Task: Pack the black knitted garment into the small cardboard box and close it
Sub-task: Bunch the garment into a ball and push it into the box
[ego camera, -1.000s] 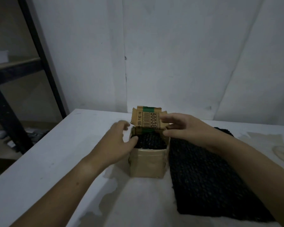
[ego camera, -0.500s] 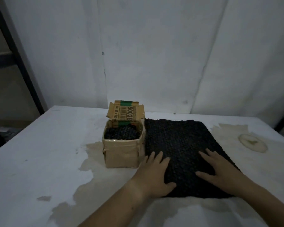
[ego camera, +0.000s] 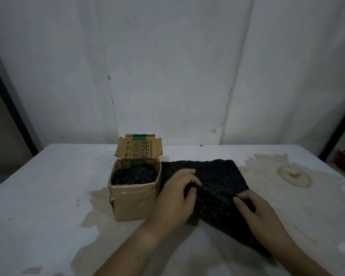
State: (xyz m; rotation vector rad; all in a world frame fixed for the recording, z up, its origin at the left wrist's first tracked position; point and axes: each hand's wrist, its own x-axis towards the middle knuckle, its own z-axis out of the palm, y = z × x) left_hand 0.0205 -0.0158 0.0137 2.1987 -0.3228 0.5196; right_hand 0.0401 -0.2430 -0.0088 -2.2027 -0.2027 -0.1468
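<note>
From the head camera, the left hand (ego camera: 175, 198) is curling its fingers and pinching a raised fold of the black knitted garment (ego camera: 217, 182), thumb and fingertips pressed together on the knit. The right hand (ego camera: 257, 211), near it on the right, is gripping the near edge of the same garment with curled fingers, the fingertips tucked into the fabric.

The garment is lying on the worktop (ego camera: 48, 186) under and between both hands. Its long axis is running from the far edge beyond the left hand down towards the near right, past the right wrist, so the piece is sitting skewed rather than square to the worktop edge. The part beyond the hands is lying flat; the part between them is bunching up.

Just left of the left hand, the small cardboard box (ego camera: 133, 202) is standing upright, touching or nearly touching the garment's left side; I cannot tell which. Its lid flap (ego camera: 138, 150) is standing open on the side far from the hands, printed face towards the camera. A dark knitted bundle (ego camera: 133, 175) is filling the box to its rim.

Beyond and right of the right hand, a round stain (ego camera: 294, 176) is showing on the worktop.
</note>
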